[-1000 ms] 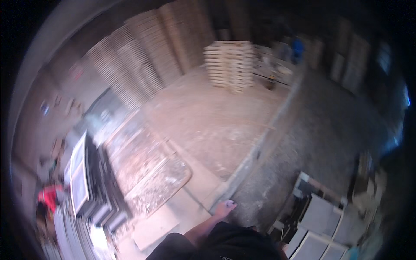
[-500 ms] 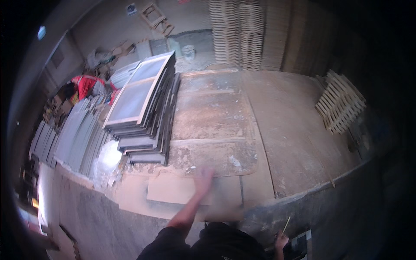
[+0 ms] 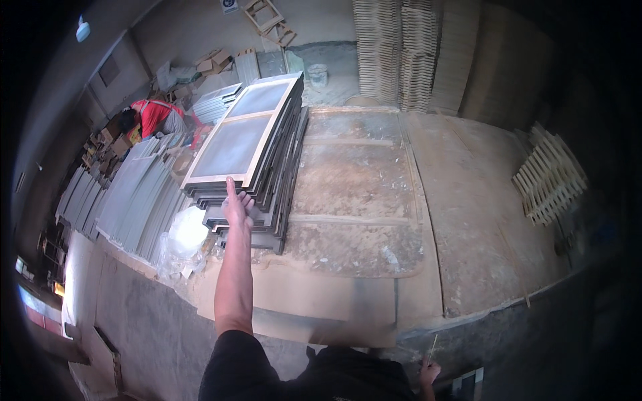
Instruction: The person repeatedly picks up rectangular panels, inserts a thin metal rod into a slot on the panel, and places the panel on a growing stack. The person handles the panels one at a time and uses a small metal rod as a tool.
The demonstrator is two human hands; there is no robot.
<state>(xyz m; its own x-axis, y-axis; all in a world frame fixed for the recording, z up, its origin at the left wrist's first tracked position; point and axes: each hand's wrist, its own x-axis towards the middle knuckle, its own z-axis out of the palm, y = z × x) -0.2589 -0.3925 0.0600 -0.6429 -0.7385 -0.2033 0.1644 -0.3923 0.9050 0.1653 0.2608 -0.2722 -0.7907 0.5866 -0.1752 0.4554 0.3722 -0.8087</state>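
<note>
Currently, I have my left hand [image 3: 237, 206] at the near end of a stack of framed panels [image 3: 281, 160], thumb raised, fingers half curled, nothing visibly held; from here I cannot tell whether it touches the top panel [image 3: 242, 127]. My right hand [image 3: 430, 371], low beside the torso, pinches a thin pale stick [image 3: 434, 346]. The stack lies along the left edge of the worn platform [image 3: 354, 174], its near end toward the near left corner, with crumpled clear plastic [image 3: 180, 244] just beside it. In my judgement, a sound hold there calls for fingers beneath the wooden frame, thumb above, off the grey infill; I would free the other hand before any two-handed lift. Farther off, beyond the left edge, a person in red [image 3: 157, 117] bends near stacked grey strips [image 3: 134, 194]; slatted wooden stacks [image 3: 378, 53] stand at the far edge.
</note>
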